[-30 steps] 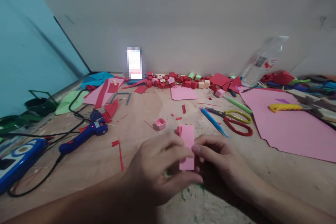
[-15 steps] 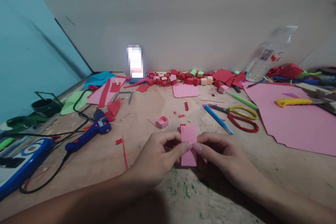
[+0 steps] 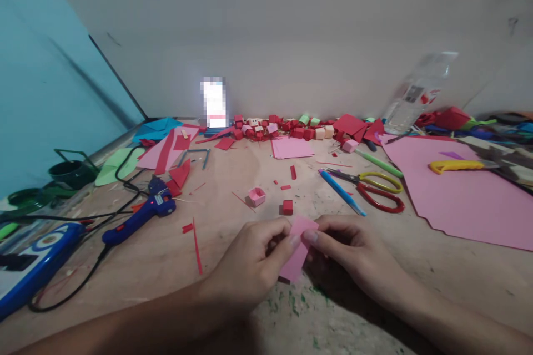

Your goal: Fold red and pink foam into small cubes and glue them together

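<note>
Between my two hands is a small pink paper strip, tilted with its upper end leaning right. My left hand pinches its left edge between thumb and fingers. On the opposite edge, my right hand grips it with the thumb on top; the fingertips behind the paper are hidden. Just beyond the strip sits a little red paper cube. Farther left stands an open pink paper box. A blue pen and scissors with yellow and red handles lie to the right.
A blue glue gun with its black cord lies at left. Small paper cubes line the wall beside a lit phone. Large pink sheets, a yellow-handled cutter and a leaning plastic bottle occupy the right side.
The pink strip has turned from upright to slanted, its top swinging right and its lower end left. The red cube behind it now shows fully. The view has shifted slightly.
</note>
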`<state>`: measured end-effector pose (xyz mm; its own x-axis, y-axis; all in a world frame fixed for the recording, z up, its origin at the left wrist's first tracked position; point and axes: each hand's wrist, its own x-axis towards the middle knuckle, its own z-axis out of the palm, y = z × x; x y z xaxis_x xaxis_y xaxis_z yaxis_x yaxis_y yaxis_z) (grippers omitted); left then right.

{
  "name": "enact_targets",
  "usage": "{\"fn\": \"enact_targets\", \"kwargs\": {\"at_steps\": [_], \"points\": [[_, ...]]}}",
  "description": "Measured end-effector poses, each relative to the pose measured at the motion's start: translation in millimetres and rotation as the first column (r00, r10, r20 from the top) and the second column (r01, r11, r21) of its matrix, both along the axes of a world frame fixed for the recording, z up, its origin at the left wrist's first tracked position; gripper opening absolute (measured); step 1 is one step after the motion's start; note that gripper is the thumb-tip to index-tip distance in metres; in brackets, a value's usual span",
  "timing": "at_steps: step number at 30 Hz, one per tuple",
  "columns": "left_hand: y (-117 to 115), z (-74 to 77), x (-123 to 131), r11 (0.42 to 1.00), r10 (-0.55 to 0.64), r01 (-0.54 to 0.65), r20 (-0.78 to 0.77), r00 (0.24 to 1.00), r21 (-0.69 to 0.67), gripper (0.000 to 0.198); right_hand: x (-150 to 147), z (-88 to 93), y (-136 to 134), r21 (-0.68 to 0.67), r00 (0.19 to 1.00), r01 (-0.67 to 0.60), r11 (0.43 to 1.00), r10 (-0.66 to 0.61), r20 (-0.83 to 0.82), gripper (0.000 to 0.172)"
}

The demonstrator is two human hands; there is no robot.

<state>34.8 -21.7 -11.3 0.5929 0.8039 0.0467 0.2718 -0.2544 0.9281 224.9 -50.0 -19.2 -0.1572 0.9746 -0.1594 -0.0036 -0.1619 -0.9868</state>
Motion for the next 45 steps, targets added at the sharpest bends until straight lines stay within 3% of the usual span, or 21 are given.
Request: {"fn": "enact_targets", "kwargs": {"at_steps": [6, 11, 14, 24, 31, 36, 45], "points": [[1.0, -0.4, 2.3, 0.998, 0.019, -0.019, -0.001, 1.000, -0.064, 0.035, 2.5, -1.9, -0.7, -0.019, 1.000, -0.027, 0.999, 0.027, 0.005, 0.044], [-1.0, 1.1, 0.7, 0.996, 0.039, -0.033, 0.067, 0.997, -0.086, 0.034, 1.8, 1.3, 2.3, 0.065, 0.997, 0.071, 0.995, -0.073, 0.031, 0.040], [-1.7, 2.4, -0.1, 0.996, 0.000, 0.007, 0.080, 0.997, -0.094, 0.028, -0.8, 5.0, 5.3, 0.017, 0.995, 0.102, 0.995, -0.103, 0.011, 0.039], [-0.6, 2.5, 3.2, 0.993, 0.020, -0.002, 0.158, 0.987, -0.116, 0.025, -3.7, 4.7, 7.9, -0.017, 0.990, 0.091, 0.996, -0.093, -0.104, 0.041], [2.4, -0.5, 2.8, 0.998, 0.028, -0.023, 0.103, 0.994, -0.052, 0.019, -1.1, 3.3, 6.5, 0.083, 0.996, 0.083, 0.993, -0.085, 0.025, 0.016], [4.0, -0.2, 3.2, 1.000, 0.018, -0.018, 0.113, 0.993, -0.002, 0.012, 1.4, 2.3, 6.2, 0.095, 0.996, 0.060, 0.994, -0.066, 0.058, 0.017], [3.9, -1.7, 2.3, 0.995, 0.052, -0.036, 0.178, 0.983, -0.092, 0.010, 2.9, 1.6, 4.0, 0.127, 1.000, -0.002, 0.992, 0.000, 0.018, 0.016]]}}
